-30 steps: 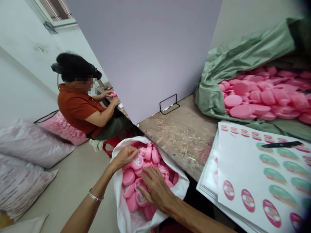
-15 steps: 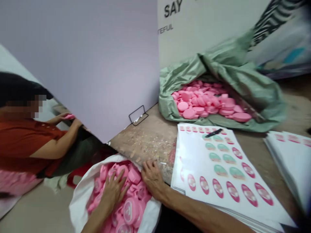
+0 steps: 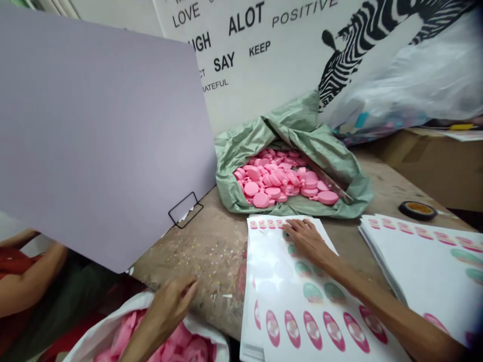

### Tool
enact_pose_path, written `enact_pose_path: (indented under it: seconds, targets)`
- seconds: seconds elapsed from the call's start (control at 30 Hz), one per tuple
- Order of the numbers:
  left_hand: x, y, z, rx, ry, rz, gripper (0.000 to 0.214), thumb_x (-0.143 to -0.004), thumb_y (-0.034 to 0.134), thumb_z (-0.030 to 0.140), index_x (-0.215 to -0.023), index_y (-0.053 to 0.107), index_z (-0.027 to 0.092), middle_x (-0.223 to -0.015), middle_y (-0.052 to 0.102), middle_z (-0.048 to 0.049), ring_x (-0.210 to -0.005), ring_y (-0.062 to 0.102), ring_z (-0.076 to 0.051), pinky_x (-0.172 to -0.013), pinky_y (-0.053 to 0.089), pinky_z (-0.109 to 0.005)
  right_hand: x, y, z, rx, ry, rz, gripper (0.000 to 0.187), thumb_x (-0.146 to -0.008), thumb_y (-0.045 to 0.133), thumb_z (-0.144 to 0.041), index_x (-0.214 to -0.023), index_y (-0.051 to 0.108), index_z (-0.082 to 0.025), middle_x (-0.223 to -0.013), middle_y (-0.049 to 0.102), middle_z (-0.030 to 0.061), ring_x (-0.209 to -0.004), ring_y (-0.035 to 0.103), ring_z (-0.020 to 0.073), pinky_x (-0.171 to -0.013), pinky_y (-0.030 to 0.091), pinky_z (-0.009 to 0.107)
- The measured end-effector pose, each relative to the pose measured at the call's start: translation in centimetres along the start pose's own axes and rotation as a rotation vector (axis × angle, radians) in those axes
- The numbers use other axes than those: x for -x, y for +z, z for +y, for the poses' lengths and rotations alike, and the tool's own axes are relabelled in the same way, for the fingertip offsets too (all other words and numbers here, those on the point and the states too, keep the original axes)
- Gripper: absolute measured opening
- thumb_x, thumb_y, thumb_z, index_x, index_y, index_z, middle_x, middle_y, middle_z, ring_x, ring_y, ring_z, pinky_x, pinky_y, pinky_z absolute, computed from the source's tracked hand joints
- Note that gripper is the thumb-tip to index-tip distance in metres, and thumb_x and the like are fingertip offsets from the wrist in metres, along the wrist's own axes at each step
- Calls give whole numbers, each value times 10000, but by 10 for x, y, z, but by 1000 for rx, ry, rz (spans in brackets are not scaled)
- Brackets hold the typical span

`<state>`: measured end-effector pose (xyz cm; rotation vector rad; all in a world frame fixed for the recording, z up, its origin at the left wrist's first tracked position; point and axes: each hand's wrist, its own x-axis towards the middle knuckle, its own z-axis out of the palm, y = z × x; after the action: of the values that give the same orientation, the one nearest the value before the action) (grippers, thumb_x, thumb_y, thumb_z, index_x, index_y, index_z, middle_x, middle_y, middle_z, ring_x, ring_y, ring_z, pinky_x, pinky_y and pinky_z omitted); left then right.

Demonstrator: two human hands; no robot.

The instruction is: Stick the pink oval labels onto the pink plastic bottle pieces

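Observation:
My left hand (image 3: 175, 296) hangs over the near edge of the table, above the white sack (image 3: 96, 327). Its fingers are curled in, and nothing shows in them. Round pink plastic cases (image 3: 181, 337) fill the sack. On the table, my right hand (image 3: 305, 239) rests on the upper part of a stack of sticker sheets (image 3: 277, 286), fingers laid out over the printed labels. The dark pen-like tool seen earlier at that spot is hidden now. Pink and green oval labels are printed on the top sheet.
A green sack (image 3: 230, 176) holding more pink cases (image 3: 279, 176) lies at the back. To the right are another sheet stack (image 3: 418, 256), a black tape roll (image 3: 418, 210) and a cardboard box (image 3: 426, 166). A large grey panel (image 3: 113, 136) stands left, with a person's arm (image 3: 33, 281) beyond it.
My right hand has moved from the sack's rim to the top of the sticker sheet, over the dark tool. My left hand has lifted off the pink cases and curled. The view has swung right.

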<state>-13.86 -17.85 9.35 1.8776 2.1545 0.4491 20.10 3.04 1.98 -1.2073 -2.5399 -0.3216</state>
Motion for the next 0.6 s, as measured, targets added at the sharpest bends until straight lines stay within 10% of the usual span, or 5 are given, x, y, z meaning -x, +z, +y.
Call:
enact_pose_path:
  seconds: [0.13, 0.27, 0.4, 0.6]
  targets:
    - [-95, 35, 91, 20, 191, -6, 329, -932, 357, 288, -976, 658, 162, -887, 718, -68, -784, 661, -173, -728, 489, -265, 17, 23, 26, -11, 65, 28, 199, -871, 490, -120, -1003, 631, -167, -942, 641, 90, -898, 550, 212, -827, 341, 330]
    - [-134, 105, 139, -61, 421, -53, 545, -912, 449, 428, -1344, 475, 96, -1429, 470, -172, -1346, 406, -257, -1106, 322, -412, 25, 31, 18, -39, 210, 72, 200, -940, 421, -205, -988, 604, -141, -912, 616, 102, -862, 536, 215, -743, 328, 312]
    - [-137, 144, 134, -193, 597, -150, 685, -949, 275, 534, -1466, 288, 85, -1551, 238, -163, -1454, 165, -257, -1166, 143, -525, 23, 31, 14, -80, 349, 73, 177, -940, 436, -222, -1005, 585, -152, -913, 616, 89, -832, 540, 215, -718, 315, 321]
    - [-155, 117, 106, 141, 492, -144, 575, -989, 163, 445, -1447, 357, 156, -1487, 402, -100, -1383, 358, -175, -1157, 271, -401, 22, 34, 12, -300, 448, 108, 188, -932, 416, -204, -1041, 562, -157, -963, 622, 90, -884, 547, 209, -726, 329, 312]
